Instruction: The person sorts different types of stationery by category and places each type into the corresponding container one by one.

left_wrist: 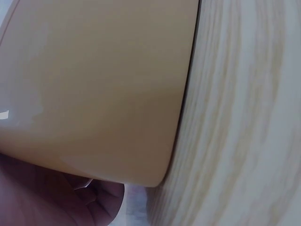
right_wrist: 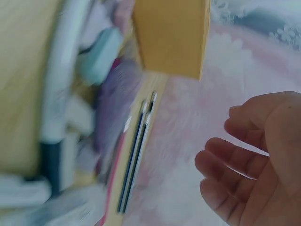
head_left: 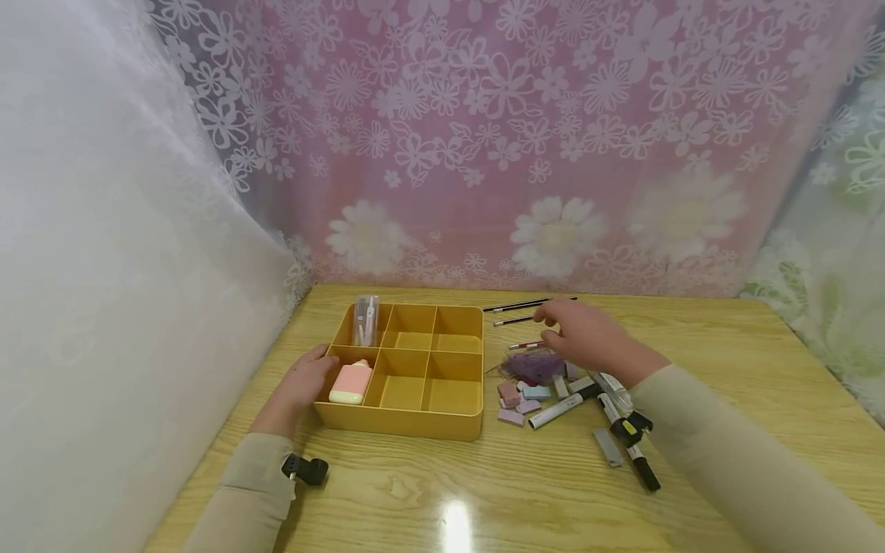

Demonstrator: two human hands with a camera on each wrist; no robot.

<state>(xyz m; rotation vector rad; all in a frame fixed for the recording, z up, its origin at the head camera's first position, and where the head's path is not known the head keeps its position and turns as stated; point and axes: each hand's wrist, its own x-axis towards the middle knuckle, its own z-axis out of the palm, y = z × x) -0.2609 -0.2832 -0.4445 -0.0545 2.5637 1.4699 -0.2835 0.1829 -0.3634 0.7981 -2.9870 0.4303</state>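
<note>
A yellow organizer box (head_left: 408, 422) with six compartments sits on the wooden table. My left hand (head_left: 302, 386) holds its left side, fingers by the outer wall; the left wrist view shows curled fingers (left_wrist: 106, 200) beside the box corner. In the front left compartment lies a pink-and-cream bottle-shaped item (head_left: 351, 382). A clear case with white pieces (head_left: 366, 320) leans in the back left one. My right hand (head_left: 588, 334) hovers over the pencils, fingers loosely bent and holding nothing. Dark pencils (right_wrist: 136, 157) and a red pencil (head_left: 527, 346) lie beneath and beside it.
Right of the box lie several erasers (head_left: 510, 417), a purple mesh bundle (head_left: 531, 367), a grey-white marker (head_left: 555, 412), another marker with a black cap (head_left: 644, 468) and a grey block (head_left: 608, 447). A floral curtain (head_left: 442, 153) hangs behind the table.
</note>
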